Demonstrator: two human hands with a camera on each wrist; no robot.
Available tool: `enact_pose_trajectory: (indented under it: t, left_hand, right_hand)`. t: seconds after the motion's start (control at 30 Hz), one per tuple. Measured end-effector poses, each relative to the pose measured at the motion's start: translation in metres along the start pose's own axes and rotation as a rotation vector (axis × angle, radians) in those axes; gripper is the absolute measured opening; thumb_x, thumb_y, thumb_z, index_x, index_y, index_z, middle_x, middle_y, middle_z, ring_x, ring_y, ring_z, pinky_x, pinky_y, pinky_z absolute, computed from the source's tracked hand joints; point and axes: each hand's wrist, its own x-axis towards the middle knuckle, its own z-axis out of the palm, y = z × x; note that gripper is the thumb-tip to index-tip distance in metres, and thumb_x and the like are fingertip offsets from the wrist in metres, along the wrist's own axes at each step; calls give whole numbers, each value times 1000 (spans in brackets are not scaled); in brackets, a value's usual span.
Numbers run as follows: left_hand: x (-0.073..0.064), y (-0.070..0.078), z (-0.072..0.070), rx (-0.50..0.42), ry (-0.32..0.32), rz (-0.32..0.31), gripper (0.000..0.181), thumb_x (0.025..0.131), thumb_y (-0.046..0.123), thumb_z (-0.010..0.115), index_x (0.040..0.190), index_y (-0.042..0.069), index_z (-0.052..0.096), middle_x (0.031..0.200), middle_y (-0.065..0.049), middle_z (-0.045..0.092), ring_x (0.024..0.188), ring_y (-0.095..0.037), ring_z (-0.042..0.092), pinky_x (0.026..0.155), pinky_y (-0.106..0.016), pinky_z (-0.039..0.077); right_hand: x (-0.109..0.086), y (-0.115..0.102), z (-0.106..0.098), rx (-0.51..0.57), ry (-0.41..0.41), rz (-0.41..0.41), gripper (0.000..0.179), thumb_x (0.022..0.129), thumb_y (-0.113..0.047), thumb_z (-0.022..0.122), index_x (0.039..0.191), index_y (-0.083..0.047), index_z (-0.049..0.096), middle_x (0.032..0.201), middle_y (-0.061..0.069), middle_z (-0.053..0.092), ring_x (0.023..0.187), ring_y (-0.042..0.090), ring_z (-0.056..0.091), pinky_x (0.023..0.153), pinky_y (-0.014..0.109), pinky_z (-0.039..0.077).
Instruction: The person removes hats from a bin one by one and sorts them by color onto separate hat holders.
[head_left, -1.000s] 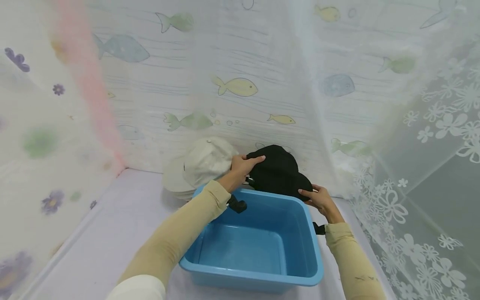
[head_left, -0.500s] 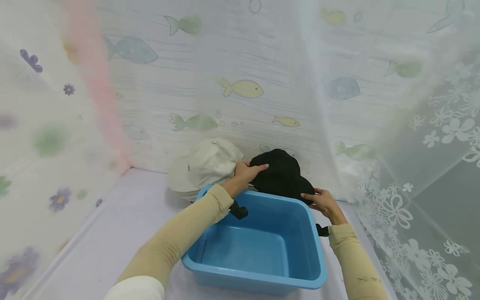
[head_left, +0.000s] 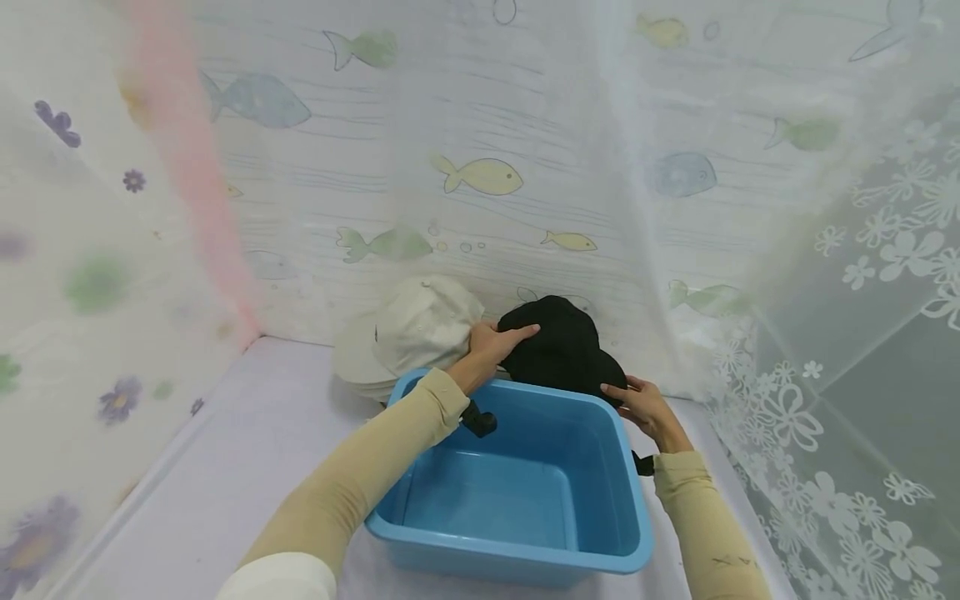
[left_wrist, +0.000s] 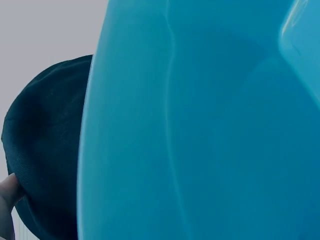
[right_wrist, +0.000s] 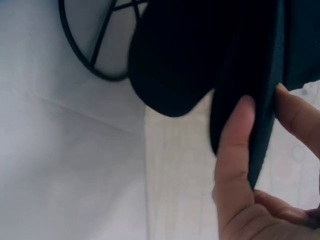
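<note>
A black cap (head_left: 551,346) is held between both hands behind the blue tub (head_left: 495,557). My left hand (head_left: 489,346) grips its crown at the left side, thumb lying on the front. In the left wrist view that thumb presses the cap (left_wrist: 47,140), whose right part is hidden behind the tub's wall (left_wrist: 135,125). My right hand (head_left: 647,408) pinches the brim. The right wrist view shows the brim (right_wrist: 265,130) edge-on between thumb and fingers, with another dark, rounded brim-like shape (right_wrist: 170,75) beside it.
Several stacked cream caps (head_left: 423,325) sit left of the black one, behind the tub's left corner. A dark wire ring (right_wrist: 92,67) shows in the right wrist view. The white-covered surface (head_left: 240,433) is bounded by a fish-print curtain (head_left: 465,100) at the back.
The black cap and the left hand have sunk slightly. Between half a second ago and now, hands and cap stay almost in place.
</note>
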Motion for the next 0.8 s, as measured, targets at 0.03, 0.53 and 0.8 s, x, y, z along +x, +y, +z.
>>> enact_pose_trajectory:
  t: [0.03, 0.53, 0.8]
  left_hand:
    - [0, 0, 0, 13, -7, 3, 69, 83, 44, 83, 126, -4, 56, 138, -20, 54, 126, -34, 53, 105, -47, 49]
    - [-26, 38, -55, 592, -294, 193, 77, 99, 38, 65, 156, -3, 32, 156, -23, 41, 139, -38, 47, 110, -50, 46]
    - [-65, 58, -132, 799, -175, 549, 69, 109, 46, 41, 157, -2, 31, 155, -23, 45, 142, -40, 43, 117, -54, 36]
  right_hand:
    - [0, 1, 0, 5, 2, -2, 84, 101, -26, 63, 160, 7, 13, 159, 34, 26, 130, 32, 53, 85, 19, 56]
    - [-33, -25, -13, -371, 92, -131, 81, 108, -35, 48, 158, 11, 2, 160, 38, 20, 146, 52, 26, 117, 61, 32]
    - [-81, -17, -10, -599, 330, -498, 64, 109, -27, 49, 156, 10, 27, 155, 37, 33, 144, 57, 27, 114, 70, 26]
